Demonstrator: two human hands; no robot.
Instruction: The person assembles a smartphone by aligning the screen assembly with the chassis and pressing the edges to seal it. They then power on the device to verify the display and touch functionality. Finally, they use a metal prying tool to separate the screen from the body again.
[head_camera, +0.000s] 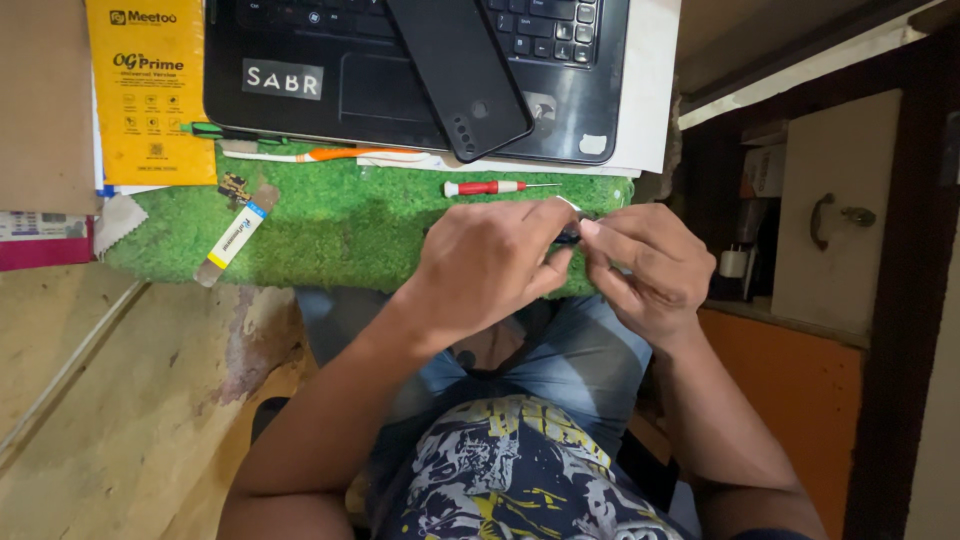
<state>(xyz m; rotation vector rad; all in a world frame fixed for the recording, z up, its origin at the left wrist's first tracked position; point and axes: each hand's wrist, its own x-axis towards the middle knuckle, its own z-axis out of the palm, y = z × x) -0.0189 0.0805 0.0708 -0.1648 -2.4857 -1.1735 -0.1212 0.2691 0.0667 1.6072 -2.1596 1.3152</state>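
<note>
Both hands pinch small dark part (568, 236) | left hand (490, 262) | right hand (645, 268)

Open mat (340, 225) lies left of the hands. Far off, a screwdriver (490, 187) and laptop (400, 90) block; a strip (235, 235) lies left.

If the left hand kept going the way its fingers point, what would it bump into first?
Probably the right hand. The left hand points rightward at it, both pinching a small dark part between them, so that part comes first if anything.
</note>
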